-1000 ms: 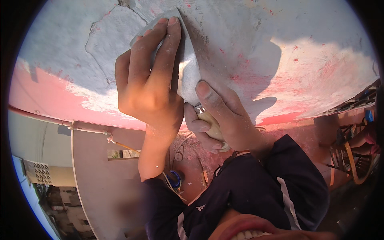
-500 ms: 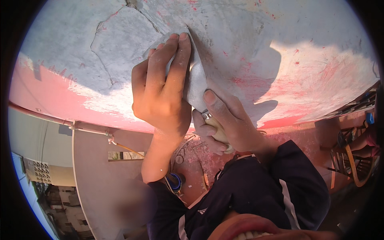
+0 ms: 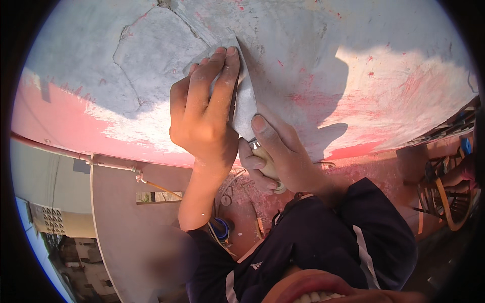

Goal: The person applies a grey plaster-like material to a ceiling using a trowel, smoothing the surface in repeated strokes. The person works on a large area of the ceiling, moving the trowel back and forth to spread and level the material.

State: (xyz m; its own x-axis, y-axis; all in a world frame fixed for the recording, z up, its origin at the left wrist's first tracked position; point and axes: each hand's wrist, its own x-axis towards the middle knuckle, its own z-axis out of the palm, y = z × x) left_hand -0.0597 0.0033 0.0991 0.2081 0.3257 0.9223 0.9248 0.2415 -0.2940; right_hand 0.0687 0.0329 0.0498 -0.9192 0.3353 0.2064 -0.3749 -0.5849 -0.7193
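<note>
My left hand [image 3: 204, 111] lies flat on the wide grey blade of a scraper [image 3: 246, 103], its fingers pressing the blade against a curved grey and red surface [image 3: 353, 65] overhead. My right hand [image 3: 280, 154] is closed round the scraper's pale handle [image 3: 266, 164] just below the blade. The blade's upper edge sits next to a cracked patch of grey coating [image 3: 151, 55]. Much of the blade is hidden under my left fingers.
The surface's lower band is worn red and white [image 3: 76, 126]. A thin pipe [image 3: 65, 151] runs below it at left, beside a beige wall [image 3: 121, 222]. A round blue-topped object [image 3: 220, 230] lies on the reddish ground. Wooden curved frames [image 3: 447, 202] stand at right.
Both hands and the scraper have slid down and slightly right along the surface; most of that shift came in the first half second.
</note>
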